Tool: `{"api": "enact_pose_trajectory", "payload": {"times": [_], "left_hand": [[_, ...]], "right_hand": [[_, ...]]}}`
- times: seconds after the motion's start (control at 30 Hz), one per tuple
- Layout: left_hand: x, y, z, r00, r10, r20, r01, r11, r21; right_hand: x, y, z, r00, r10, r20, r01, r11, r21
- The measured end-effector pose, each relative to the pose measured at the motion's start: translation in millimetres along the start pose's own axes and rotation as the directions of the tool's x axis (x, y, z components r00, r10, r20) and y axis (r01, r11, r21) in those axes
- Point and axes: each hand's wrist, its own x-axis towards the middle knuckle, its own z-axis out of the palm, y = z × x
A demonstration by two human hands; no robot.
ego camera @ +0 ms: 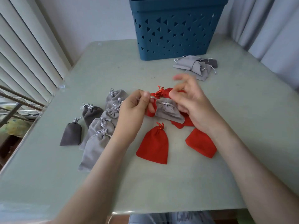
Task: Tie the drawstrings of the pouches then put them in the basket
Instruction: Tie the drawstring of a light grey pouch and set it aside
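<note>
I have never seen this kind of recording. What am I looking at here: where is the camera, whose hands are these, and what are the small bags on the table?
There is no machine here. A person wears one camera on the head, so this single picture looks forward and down at their own two hands. The left hand pinches the drawstring of a light grey pouch. The right hand is at the pouch's other side, but its fingers are blurred, so its grip is unclear. On the table lie red pouches, a row of grey pouches with knotted cords at the left, and a flat grey pile beside the blue basket. The inside of the basket is out of sight.
</note>
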Motion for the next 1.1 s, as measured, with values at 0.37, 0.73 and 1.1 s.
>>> {"api": "enact_pose_trajectory", "payload": {"times": [0.37, 0.73, 1.1], "left_hand": [[-6.1, 9.4, 4.3, 0.988, 0.041, 0.15, -0.006, 0.975, -0.222], [-4.6, 9.1, -0.6, 0.976, 0.142, 0.164, -0.123, 0.985, -0.121], [0.9, 0.8, -8.8, 0.916, 0.343, 0.21, -0.398, 0.846, 0.356]], "right_hand": [[-5.3, 7.1, 16.3, 0.995, 0.041, 0.095, -0.026, 0.987, -0.156], [-10.0, 0.2, 17.2, 0.97, 0.057, 0.238, -0.017, 0.986, -0.166], [-10.6, -10.1, 1.4, 0.89, 0.17, 0.424, -0.18, 0.983, -0.016]]}}
